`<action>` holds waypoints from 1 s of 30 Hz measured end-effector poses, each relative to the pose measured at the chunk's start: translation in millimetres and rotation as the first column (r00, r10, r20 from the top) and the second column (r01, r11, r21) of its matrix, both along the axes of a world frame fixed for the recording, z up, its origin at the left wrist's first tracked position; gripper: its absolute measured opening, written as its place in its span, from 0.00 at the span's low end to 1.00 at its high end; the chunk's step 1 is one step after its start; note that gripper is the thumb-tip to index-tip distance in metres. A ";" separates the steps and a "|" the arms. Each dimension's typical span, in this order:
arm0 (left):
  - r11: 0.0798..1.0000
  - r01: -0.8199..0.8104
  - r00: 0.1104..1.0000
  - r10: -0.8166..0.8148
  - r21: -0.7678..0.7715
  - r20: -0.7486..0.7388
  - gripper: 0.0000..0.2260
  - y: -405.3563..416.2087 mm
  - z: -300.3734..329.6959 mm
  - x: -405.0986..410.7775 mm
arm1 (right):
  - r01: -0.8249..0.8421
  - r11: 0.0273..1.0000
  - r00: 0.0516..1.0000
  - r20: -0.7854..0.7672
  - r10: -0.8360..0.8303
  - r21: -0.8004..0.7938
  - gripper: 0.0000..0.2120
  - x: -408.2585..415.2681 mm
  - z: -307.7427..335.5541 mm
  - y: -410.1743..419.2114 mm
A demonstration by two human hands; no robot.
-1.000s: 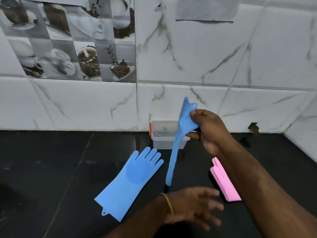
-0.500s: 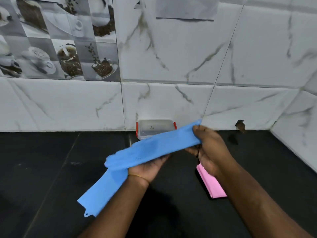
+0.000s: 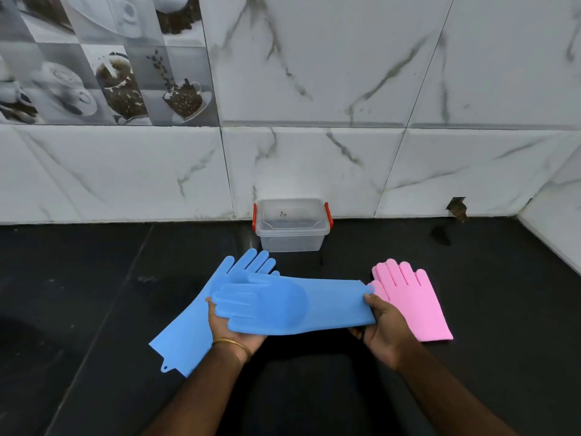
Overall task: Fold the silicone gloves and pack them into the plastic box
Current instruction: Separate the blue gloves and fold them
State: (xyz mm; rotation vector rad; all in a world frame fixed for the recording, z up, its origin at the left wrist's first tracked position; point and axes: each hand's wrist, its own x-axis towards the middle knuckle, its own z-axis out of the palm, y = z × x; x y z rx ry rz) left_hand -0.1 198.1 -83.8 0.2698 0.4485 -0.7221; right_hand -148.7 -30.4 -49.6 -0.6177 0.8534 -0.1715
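Note:
I hold one blue silicone glove stretched flat and level above the counter, fingers pointing left. My left hand supports its finger end from below, and my right hand pinches its cuff end. A second blue glove lies flat on the black counter beneath, fingers pointing toward the wall. Pink gloves lie flat to the right, just beyond my right hand. The clear plastic box with red latches stands against the wall, its lid on.
The black counter runs left and right, ending at a white marble-tiled wall behind. A side wall closes the right corner. A small hole shows low in the wall tile.
The blue glove hung upright from my right hand a second ago. My left hand came under its finger end, and now the glove lies spread level between both hands.

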 end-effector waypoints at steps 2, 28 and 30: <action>0.994 0.015 1.000 -0.015 0.105 -0.002 0.24 -0.3 -6.7 -3.2 | 0.007 1.000 0.998 -0.066 -0.009 -0.030 0.13 -0.9 -11.4 -2.8; -0.541 -0.330 0.636 -0.733 0.774 -0.241 0.18 139.8 -0.7 53.2 | -0.470 0.372 0.840 -0.535 -0.089 -0.800 0.16 -7.2 -38.9 10.6; -0.521 -0.297 0.628 -0.738 0.800 -0.248 0.12 141.1 5.8 57.8 | -0.452 0.361 0.856 -0.511 -0.082 -0.816 0.19 -8.9 -39.3 12.8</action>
